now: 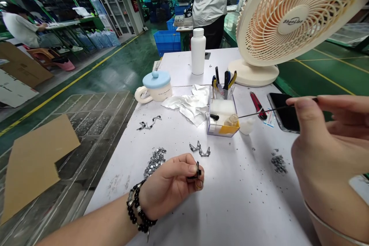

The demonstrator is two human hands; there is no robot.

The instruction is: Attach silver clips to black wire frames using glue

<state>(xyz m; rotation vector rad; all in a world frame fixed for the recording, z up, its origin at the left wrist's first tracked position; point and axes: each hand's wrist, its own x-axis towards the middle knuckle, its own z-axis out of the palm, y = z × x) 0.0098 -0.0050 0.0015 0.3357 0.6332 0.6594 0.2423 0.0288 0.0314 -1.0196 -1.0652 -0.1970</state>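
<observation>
The left hand pinches a small black metal clip between thumb and fingertips, the fingers curled narrowly around it just above the white table. The right hand grips a thin dark rod between thumb and forefinger; the rod runs out past the fingertips toward the left, and its far tip reaches a small bottle in a clear plastic box.

Just beyond the left fingers lies a bent metal strip, with a heap of small metal parts beside the knuckles. A smaller scatter of bits sits below the right fingers. Behind the rod lies a phone and a red cutter.

Farther off stand a lidded mug, crumpled cloth, a white bottle and a cream fan. Around is a workshop with green floor, shelving, and another person standing beyond the table.
</observation>
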